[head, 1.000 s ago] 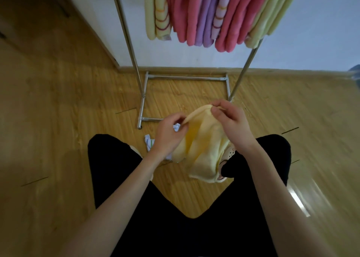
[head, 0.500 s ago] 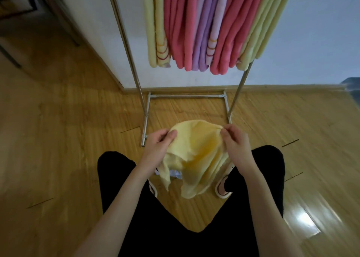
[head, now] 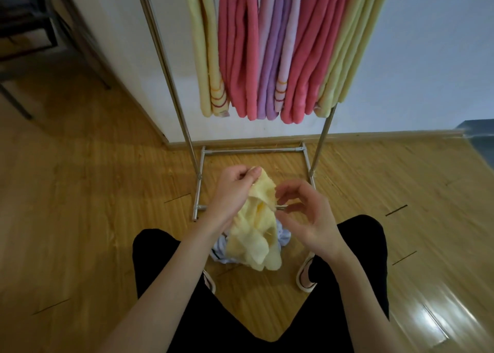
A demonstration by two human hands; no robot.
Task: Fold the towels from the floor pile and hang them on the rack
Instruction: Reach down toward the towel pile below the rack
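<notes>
A: Towel [head: 256,229], pale yellow, is held up by its top corner, which is pinched between the curled fingers and thumb of the left hand [head: 235,189]. The rest of it is seen hanging crumpled down between the knees.

B: And the right hand [head: 307,216]?

A: It is held just beside the cloth, palm turned inward, fingers loosely bent and spread. Nothing is gripped in it; whether the fingertips touch the towel's edge cannot be told.

B: What is seen beneath the towel?

A: A bluish-white pile [head: 222,248] is seen on the floor [head: 80,192], partly hidden behind the hanging cloth, between two shoes [head: 304,277].

B: Where is the rack [head: 171,80]?

A: It is stood directly ahead, against the wall [head: 427,58], its metal base frame resting on the wood floor just beyond the hands. Folded towels are hung along it side by side: yellow [head: 205,58] at the left, then pink [head: 238,48], purple [head: 275,45], pink again, and yellow-green [head: 350,40] at the right. Striped hems are shown on two of them.

B: Anything else?

A: Black trousers [head: 165,267] are seen on the bent legs, and a dark furniture frame [head: 29,31] is glimpsed at the upper left.
</notes>
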